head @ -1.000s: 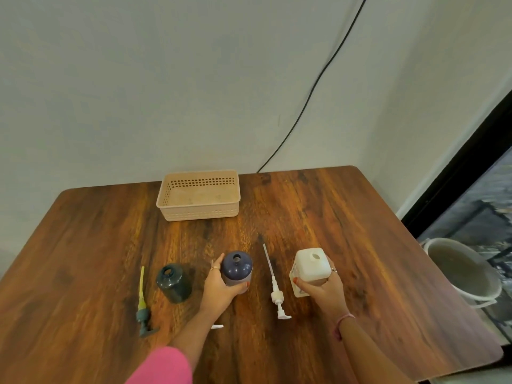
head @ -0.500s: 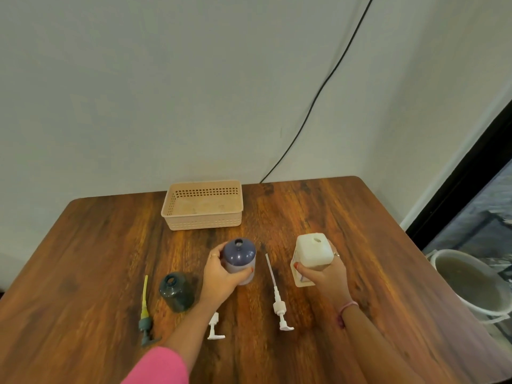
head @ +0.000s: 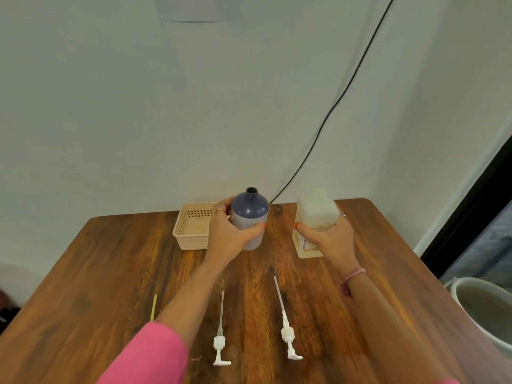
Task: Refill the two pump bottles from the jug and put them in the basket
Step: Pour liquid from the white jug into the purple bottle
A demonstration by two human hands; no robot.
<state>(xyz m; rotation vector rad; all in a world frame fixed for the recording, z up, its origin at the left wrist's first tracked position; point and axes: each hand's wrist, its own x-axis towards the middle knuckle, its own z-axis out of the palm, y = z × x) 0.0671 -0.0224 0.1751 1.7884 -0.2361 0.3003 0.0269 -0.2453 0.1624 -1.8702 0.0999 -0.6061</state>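
Note:
My left hand (head: 231,234) grips a dark blue bottle (head: 250,214) with an open neck, held upright above the table. In my right hand (head: 331,239) is the white square jug (head: 315,214), also lifted and upright, to the right of the bottle. A beige basket (head: 191,231) stands behind my left hand near the wall. Two white pump heads with long tubes (head: 220,332) (head: 286,327) lie on the table in front of me. The second, dark green bottle is hidden behind my left arm.
A yellow pump tube (head: 154,307) sticks out from behind my left forearm. The wooden table (head: 91,273) ends at the wall. A white bucket (head: 482,309) stands on the floor at the right. A black cable (head: 332,106) runs down the wall.
Both hands have raised the blue bottle and the jug off the table. The view has tilted up, so the green bottle is now hidden by my left arm.

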